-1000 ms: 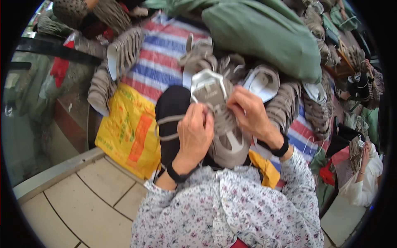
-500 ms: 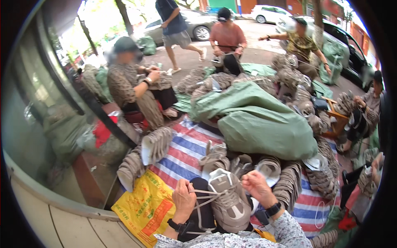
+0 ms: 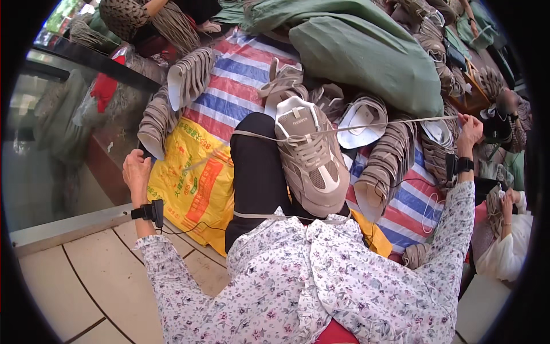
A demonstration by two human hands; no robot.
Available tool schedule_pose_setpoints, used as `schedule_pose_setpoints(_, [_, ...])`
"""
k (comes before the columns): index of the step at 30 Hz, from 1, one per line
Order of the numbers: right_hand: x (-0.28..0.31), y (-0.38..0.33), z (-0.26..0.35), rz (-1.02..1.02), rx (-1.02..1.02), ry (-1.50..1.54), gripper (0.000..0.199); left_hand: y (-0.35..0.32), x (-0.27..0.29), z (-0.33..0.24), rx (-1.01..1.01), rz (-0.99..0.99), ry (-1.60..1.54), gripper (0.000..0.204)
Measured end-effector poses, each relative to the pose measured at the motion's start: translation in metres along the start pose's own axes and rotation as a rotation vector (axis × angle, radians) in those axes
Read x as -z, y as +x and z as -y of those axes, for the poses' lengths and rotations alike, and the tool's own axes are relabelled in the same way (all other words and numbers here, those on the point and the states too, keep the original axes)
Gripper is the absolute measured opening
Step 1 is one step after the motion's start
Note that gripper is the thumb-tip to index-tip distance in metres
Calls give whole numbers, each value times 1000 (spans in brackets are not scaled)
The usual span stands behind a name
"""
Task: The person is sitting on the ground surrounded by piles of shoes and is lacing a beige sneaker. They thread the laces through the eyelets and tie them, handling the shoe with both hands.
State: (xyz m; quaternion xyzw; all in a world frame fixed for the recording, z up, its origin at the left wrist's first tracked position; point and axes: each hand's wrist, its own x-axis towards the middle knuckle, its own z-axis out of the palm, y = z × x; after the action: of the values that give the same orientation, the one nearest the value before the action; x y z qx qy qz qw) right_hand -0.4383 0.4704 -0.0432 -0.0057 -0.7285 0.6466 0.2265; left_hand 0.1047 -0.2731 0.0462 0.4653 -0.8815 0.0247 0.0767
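Note:
A taupe and cream sneaker (image 3: 312, 157) rests on my lap over my black trousers, its toe toward me and its laces crossing the tongue. My right hand (image 3: 471, 131) is raised far out to the right, fingers pinched on a flat beige shoelace (image 3: 395, 122) pulled taut from the top of the shoe. Out to the left, my left hand (image 3: 137, 172) is closed on the other side of the lace, which blurs as it crosses the yellow bag. A loose length of lace also lies across my lap below the toe.
A yellow printed plastic bag (image 3: 192, 183) lies left of my legs. Stacked shoe uppers (image 3: 191, 77) stand on a striped tarp (image 3: 243, 71), with more uppers (image 3: 384, 163) at the right. A large green sack (image 3: 366, 63) covers the far middle. Other people sit around the edges.
My hands have moved from close beside the shoe to wide apart, drawing the lace out taut to the right. The view has tilted down toward my lap.

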Motion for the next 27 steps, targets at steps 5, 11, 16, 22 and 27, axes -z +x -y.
schedule_pose_setpoints(5, [-82,-92,42,513,-119,-257,22,-36,-9,-103,-249,82,-765,22])
schedule_pose_setpoints(11, [-195,-280,134,1089,-102,99,15,-97,-11,-235,-478,245,-933,20])
schedule_pose_setpoints(16, [-210,-307,147,1083,163,-4,19,-121,-14,-259,-501,151,-903,18])
schedule_pose_setpoints(22, [-218,-314,156,1018,202,-20,17,-125,-21,-270,-479,136,-941,13])
schedule_pose_setpoints(27, [-219,-316,152,1027,279,-51,12,-135,-16,-276,-490,138,-961,15])
